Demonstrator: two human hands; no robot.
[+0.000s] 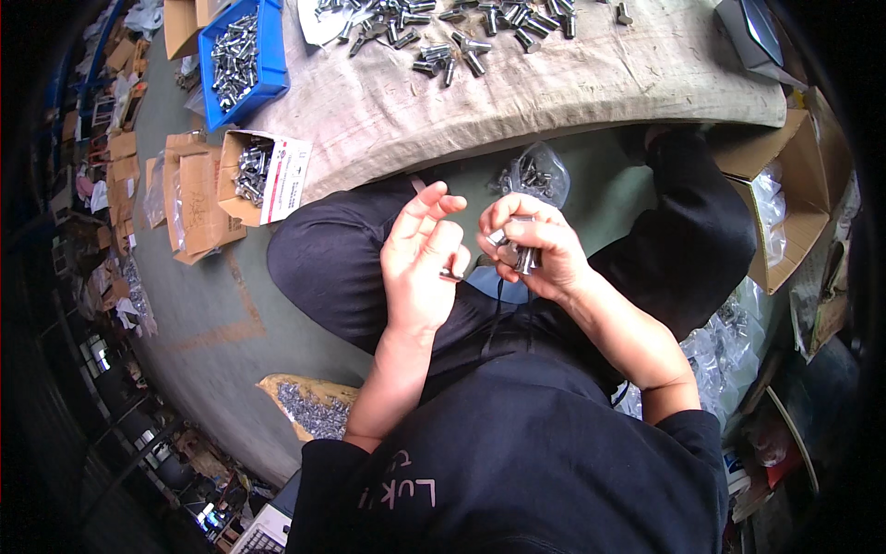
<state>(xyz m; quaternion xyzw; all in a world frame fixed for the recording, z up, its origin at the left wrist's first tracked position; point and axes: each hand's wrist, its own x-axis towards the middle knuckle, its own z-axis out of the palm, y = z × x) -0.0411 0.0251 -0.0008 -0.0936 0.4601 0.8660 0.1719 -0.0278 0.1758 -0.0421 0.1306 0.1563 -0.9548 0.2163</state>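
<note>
My right hand [546, 242] is closed around several shiny metal bolts [526, 258], whose ends stick out below the fingers. Close to its left, my left hand [420, 251] is raised with two fingers stretched up and the others curled in. A small metal piece [450, 274] shows at the curled fingers of that hand; most of it is hidden. The two hands are apart, above my lap. Past them on the floor lies a clear plastic bag [544, 175] with metal parts in it.
Loose bolts [471, 55] lie on the cloth-covered table [554, 88] ahead. To the left are a blue bin [277, 55] and a cardboard box [242, 189], both holding metal parts. A larger open carton [801, 198] stands right. A sack of small parts [314, 411] is at the lower left.
</note>
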